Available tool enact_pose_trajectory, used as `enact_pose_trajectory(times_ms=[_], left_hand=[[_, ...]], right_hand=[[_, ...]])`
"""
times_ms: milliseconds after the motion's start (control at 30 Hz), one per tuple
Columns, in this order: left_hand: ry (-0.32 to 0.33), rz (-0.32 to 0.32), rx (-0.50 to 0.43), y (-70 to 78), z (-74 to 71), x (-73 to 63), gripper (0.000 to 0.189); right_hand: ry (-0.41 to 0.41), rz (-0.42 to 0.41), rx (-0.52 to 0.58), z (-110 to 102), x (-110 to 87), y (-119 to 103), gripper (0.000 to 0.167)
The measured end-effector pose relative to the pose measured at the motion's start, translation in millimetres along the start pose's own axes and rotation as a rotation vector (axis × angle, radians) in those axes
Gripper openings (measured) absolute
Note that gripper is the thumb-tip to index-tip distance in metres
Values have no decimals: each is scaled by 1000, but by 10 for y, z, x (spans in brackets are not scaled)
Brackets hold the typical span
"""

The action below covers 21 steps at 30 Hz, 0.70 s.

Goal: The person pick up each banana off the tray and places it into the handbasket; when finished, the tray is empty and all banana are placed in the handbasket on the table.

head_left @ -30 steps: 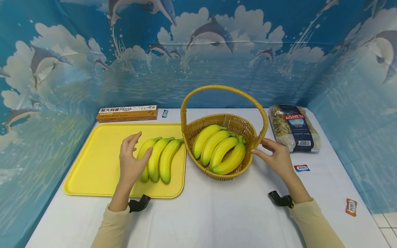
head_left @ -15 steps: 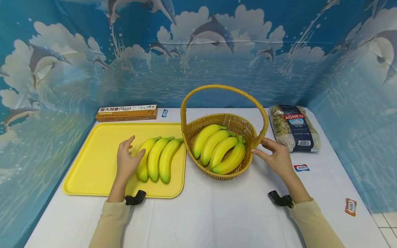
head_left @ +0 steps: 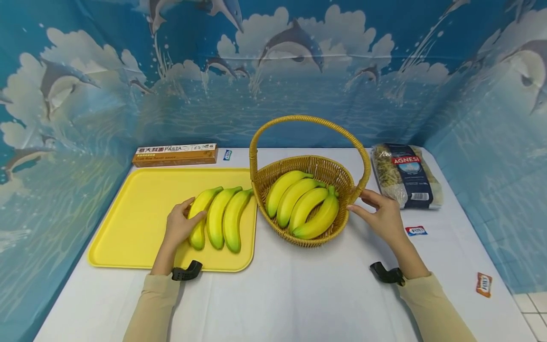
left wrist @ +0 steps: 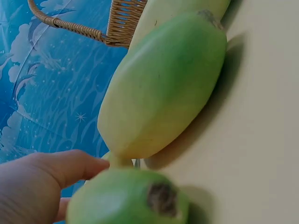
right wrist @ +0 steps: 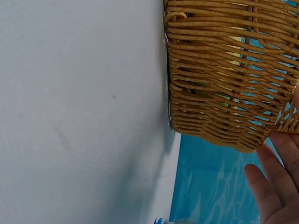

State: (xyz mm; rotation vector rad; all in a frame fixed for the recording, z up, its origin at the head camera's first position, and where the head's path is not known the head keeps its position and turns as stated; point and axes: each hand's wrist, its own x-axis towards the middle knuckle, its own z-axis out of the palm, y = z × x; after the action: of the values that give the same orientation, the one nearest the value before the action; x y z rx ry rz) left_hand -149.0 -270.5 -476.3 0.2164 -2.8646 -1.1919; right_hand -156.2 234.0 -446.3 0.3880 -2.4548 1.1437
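Note:
Three bananas lie side by side on the right part of a yellow tray [head_left: 128, 218] in the head view. My left hand [head_left: 178, 228] grips the leftmost banana [head_left: 198, 236], its thumb on the side facing the middle banana [head_left: 216, 228]. In the left wrist view the thumb [left wrist: 77, 168] reaches between the gripped banana [left wrist: 117, 198] and its neighbour [left wrist: 163, 88]. A wicker basket [head_left: 318, 164] with a tall handle holds several bananas [head_left: 320, 221]. At its right side my right hand [head_left: 382, 221] holds the rim by the handle's base; the right wrist view shows fingers [right wrist: 275, 179] against the wicker [right wrist: 219, 74].
Behind the tray lies a pasta box [head_left: 175, 156] with a small blue packet [head_left: 227, 155] beside it. A bag of pasta [head_left: 406, 175] sits at the back right. Two more packets, one blue and red [head_left: 416, 231], one orange [head_left: 484, 285], lie on the white tabletop [head_left: 299, 294].
My left hand first drew back left, its fingers spread, then came round the leftmost banana and gripped it. The other two tray bananas have shifted slightly right. The right hand stays on the basket.

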Motion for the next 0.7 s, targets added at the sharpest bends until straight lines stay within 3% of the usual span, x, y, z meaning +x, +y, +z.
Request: enact_pose_trajectory(times_ms=[167, 333, 500, 600, 700], left_hand=[[91, -8, -47, 51, -3, -13, 59], [222, 33, -113, 259, -69, -82, 54], [276, 164, -168, 713, -108, -238, 52], [259, 270, -206, 1074, -61, -301, 51], [225, 377, -221, 1403, 78, -305, 51]], right_hand=[[6, -4, 0, -6, -9, 6, 45], [7, -14, 11, -4, -4, 11, 45], [-6, 1, 3, 3, -4, 3, 45], [-17, 13, 9, -5, -4, -1, 44], [-22, 17, 23, -3, -3, 0, 44]])
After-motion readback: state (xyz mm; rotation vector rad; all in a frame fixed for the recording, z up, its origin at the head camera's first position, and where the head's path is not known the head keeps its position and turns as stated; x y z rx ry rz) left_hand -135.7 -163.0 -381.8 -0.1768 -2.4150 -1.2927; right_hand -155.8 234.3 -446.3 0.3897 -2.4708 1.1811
